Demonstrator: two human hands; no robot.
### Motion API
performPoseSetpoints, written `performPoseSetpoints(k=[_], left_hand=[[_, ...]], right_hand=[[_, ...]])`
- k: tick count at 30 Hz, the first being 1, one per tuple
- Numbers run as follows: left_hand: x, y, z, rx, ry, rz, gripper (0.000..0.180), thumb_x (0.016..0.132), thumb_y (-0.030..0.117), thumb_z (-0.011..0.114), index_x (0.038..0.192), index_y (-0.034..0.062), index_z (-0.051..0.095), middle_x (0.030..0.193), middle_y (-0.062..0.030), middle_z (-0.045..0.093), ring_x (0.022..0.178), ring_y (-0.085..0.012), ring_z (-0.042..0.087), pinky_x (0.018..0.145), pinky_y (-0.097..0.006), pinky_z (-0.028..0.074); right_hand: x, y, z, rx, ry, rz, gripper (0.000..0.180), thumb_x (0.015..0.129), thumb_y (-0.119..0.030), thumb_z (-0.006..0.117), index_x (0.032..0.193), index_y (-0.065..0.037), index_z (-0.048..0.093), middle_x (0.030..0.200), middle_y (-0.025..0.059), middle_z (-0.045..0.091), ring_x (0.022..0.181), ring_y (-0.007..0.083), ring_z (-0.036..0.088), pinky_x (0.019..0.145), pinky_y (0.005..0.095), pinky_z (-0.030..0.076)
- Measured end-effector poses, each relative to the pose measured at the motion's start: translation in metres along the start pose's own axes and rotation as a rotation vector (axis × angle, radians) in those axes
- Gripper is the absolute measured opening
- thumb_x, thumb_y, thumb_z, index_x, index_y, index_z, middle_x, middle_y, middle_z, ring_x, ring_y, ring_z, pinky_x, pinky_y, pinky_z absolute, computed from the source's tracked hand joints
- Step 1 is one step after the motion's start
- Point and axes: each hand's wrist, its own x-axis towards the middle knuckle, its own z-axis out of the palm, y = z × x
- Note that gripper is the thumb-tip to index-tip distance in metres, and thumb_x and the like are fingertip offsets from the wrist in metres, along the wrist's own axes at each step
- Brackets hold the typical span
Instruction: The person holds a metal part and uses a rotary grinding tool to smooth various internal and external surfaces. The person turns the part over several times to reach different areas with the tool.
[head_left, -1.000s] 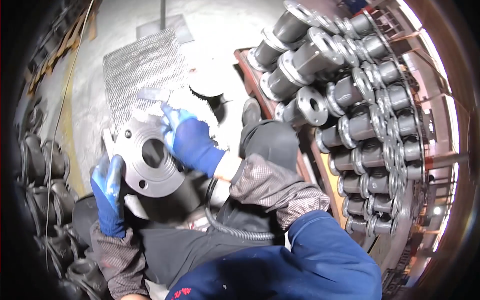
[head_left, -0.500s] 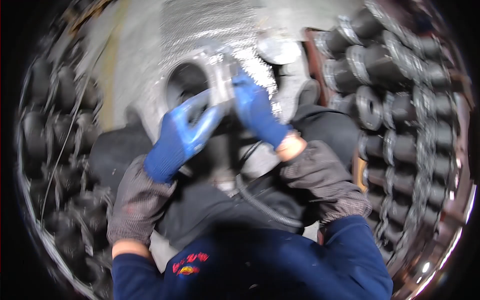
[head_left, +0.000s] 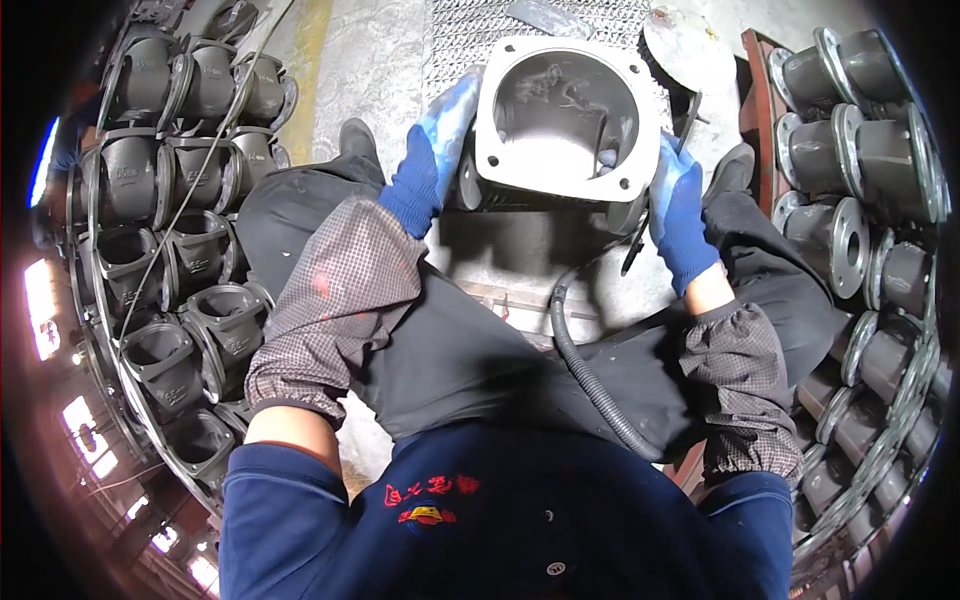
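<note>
A grey metal casting point(head_left: 550, 140), like a flanged pipe or valve body, stands between my knees. Its wide round opening faces up toward me, within a square flange with a hole at each corner. My left hand point(head_left: 443, 125), in a blue work glove, presses against its left side. Against the right side lies my right hand point(head_left: 678, 200), gloved alike. Both hands grip the casting between them, their fingertips partly hidden. Beside the right hand runs a thin dark strip point(head_left: 636, 245) whose kind I cannot make out. The underside of the casting is in shadow.
Stacked dark castings point(head_left: 135, 175) fill the left side, and more flanged ones point(head_left: 815, 240) the right. A ridged metal mat point(head_left: 455, 40) lies beyond the casting, with a pale round disc point(head_left: 685, 50) beside it. A grey corrugated hose point(head_left: 585, 375) crosses my lap.
The casting has turned so its opening faces me squarely. My hands have moved apart, to its left and right sides. The view has shifted and is sharper.
</note>
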Motion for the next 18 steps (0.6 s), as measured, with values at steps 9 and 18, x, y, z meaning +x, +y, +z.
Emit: performPoseSetpoints(k=[9,18], left_hand=[[0.034,0.035,0.005,-0.146,0.006,-0.243,0.039,0.097,0.033,0.038,0.118,0.0038,0.052,0.094,-0.006,0.061,0.076,-0.0131,0.059,0.066,-0.023,0.049],[0.028,0.039,0.009,-0.033,0.01,0.018,0.043,0.097,0.024,0.036,0.135,0.0022,0.038,0.134,-0.0133,0.042,0.124,-0.0214,0.04,0.106,-0.032,0.028]], right_hand=[[0.035,-0.016,-0.007,-0.689,-0.042,-0.041,0.024,0.086,-0.006,0.047,0.106,0.002,0.057,0.094,0.0197,0.062,0.084,0.0303,0.062,0.072,0.0322,0.048],[0.029,-0.008,0.003,-0.216,0.13,-0.079,0.035,0.094,-0.025,0.038,0.099,0.002,0.059,0.077,0.0111,0.062,0.066,0.0175,0.06,0.059,0.0268,0.045]])
